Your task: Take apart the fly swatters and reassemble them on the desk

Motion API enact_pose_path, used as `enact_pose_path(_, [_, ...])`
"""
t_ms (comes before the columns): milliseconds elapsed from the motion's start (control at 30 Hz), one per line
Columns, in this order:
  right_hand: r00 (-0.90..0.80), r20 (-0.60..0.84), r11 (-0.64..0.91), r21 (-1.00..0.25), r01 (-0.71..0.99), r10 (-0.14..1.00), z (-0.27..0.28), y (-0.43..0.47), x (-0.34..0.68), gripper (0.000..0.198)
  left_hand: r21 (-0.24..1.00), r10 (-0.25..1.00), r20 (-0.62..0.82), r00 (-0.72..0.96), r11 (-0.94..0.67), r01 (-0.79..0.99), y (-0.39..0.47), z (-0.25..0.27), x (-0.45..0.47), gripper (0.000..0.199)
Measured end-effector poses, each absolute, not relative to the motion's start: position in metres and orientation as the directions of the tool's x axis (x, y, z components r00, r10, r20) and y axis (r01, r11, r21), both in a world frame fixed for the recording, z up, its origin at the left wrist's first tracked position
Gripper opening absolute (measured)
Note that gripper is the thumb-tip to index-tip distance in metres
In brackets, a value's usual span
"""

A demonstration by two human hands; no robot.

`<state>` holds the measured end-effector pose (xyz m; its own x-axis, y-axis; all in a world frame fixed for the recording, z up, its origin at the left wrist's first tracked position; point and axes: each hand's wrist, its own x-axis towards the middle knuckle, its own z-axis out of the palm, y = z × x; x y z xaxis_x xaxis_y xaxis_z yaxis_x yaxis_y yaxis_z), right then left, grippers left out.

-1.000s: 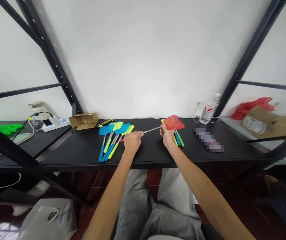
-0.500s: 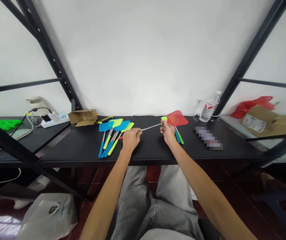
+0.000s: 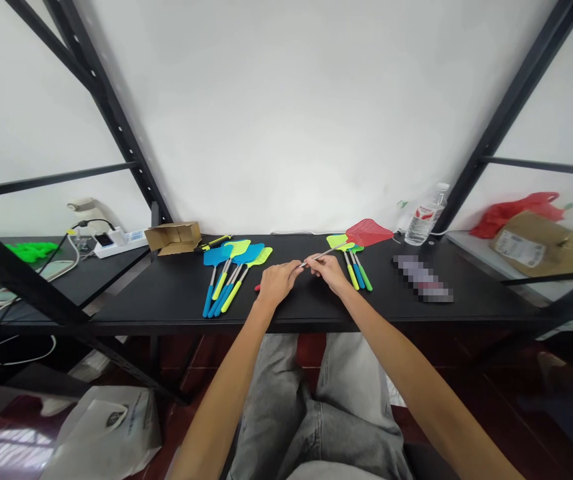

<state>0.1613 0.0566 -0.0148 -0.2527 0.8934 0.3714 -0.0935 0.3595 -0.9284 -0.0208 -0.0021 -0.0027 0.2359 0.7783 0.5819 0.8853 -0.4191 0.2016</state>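
A red fly swatter [image 3: 369, 233] with a thin metal rod is held between both hands above the black table. My left hand [image 3: 279, 280] is closed round its handle end; a bit of red handle shows past the fingers. My right hand [image 3: 325, 269] pinches the metal rod close beside the left. To the left lie several blue and yellow fly swatters [image 3: 231, 288], overlapping in a fan with handles toward me. Right of my right hand lies a smaller group with yellow, blue and green handles [image 3: 365, 277]; the red head partly overlaps their heads.
The black table [image 3: 296, 313] has a small open cardboard box [image 3: 173, 239] and a yellow-black cutter [image 3: 216, 243] at its back left. A water bottle [image 3: 425, 217] stands at the back right, near a blurred-out item [image 3: 423, 279]. Black metal frame posts rise on both sides.
My right hand has slid along the rod from near the red head toward my left hand. The red swatter's head now shows farther right, and more of the right-hand group is visible.
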Motion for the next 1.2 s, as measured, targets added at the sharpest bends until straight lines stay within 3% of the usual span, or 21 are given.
enact_pose_path(667, [-0.081, 0.318, 0.294, -0.931, -0.217, 0.945, -0.015, 0.057, 0.160, 0.042, 0.182, 0.787, 0.587, 0.188, -0.355, 0.917, 0.000, 0.002, -0.022, 0.038])
enact_pose_path(867, [0.089, 0.233, 0.249, -0.892, -0.378, 0.968, -0.014, 0.063, 0.166, 0.041, 0.172, 0.776, 0.618, 0.125, -0.289, 0.942, 0.000, 0.002, -0.039, 0.036])
enact_pose_path(1200, [0.241, 0.213, 0.305, -0.831, -0.465, 0.947, -0.015, 0.067, 0.169, 0.043, 0.209, 0.738, 0.675, -0.019, -0.166, 0.964, -0.001, 0.003, -0.043, 0.031])
